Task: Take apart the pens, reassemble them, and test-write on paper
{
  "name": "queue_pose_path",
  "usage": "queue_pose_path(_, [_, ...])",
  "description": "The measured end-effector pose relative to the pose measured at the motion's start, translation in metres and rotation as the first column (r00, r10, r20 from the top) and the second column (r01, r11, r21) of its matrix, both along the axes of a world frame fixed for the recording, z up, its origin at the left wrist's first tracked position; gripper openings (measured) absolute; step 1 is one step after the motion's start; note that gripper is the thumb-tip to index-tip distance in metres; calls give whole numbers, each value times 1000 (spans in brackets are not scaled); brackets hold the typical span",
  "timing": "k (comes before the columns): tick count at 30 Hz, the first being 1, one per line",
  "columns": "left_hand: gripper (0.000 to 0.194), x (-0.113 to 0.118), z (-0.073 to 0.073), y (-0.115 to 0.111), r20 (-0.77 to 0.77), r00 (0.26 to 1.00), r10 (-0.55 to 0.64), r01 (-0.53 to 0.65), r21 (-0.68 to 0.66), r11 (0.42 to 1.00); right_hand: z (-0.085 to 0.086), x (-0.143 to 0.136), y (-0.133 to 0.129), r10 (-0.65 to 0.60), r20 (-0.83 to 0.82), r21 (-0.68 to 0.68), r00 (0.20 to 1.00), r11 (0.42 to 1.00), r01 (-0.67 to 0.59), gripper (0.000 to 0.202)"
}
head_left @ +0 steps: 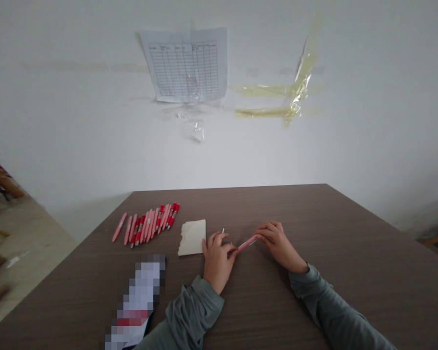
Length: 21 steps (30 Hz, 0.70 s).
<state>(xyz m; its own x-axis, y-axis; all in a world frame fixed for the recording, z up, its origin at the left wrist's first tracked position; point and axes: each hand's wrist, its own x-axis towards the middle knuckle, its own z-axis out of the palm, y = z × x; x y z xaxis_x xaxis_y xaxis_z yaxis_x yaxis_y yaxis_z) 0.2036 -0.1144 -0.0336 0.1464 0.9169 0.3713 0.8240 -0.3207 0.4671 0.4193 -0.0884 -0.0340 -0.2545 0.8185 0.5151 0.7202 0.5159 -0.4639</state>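
Observation:
Between my two hands a pink pen (pixel 246 242) is held at a slant above the brown table. My left hand (pixel 218 257) pinches its lower left end, and my right hand (pixel 276 244) grips the upper right end with fingers closed. A small white stick-like piece (pixel 223 230) shows just beyond my left fingers; whether they touch it I cannot tell. Left of that hand lies a cream piece of paper (pixel 192 237) with a ragged left edge. Farther left, several pink and red pens (pixel 150 224) lie side by side in a slanting row.
A blurred-out white, dark-edged object (pixel 140 291) lies at the front left of the brown table (pixel 350 272). Behind the table rises a white wall (pixel 95 136) with a taped printed sheet (pixel 188 65) and yellowish tape strips (pixel 266 112). Wooden furniture (pixel 2 175) stands at far left.

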Motion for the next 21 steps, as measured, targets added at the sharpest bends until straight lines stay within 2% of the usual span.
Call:
queue_pose_path(5, [8,-5,8,-3,2,1000,14,-14,12,1000,-1,3,1,-38,5,-4,999,999,38,23])
queue_pose_path(9, [7,-19,20,-6,-32,999,-9,10,53,999,-1,10,2,-60,5,-3,998,998,60,25])
queue_pose_path(12, [6,-30,25,-9,-77,996,-32,34,22,999,-2,15,4,-79,6,-2,997,997,79,25])
queue_pose_path(16, [11,-35,20,-11,-126,991,-40,39,-8,999,-7,19,8,-105,11,-7,994,994,105,23])
queue_pose_path(21, [15,-29,13,-11,-168,984,-66,65,-13,998,-13,21,12,-98,67,-19,993,995,99,22])
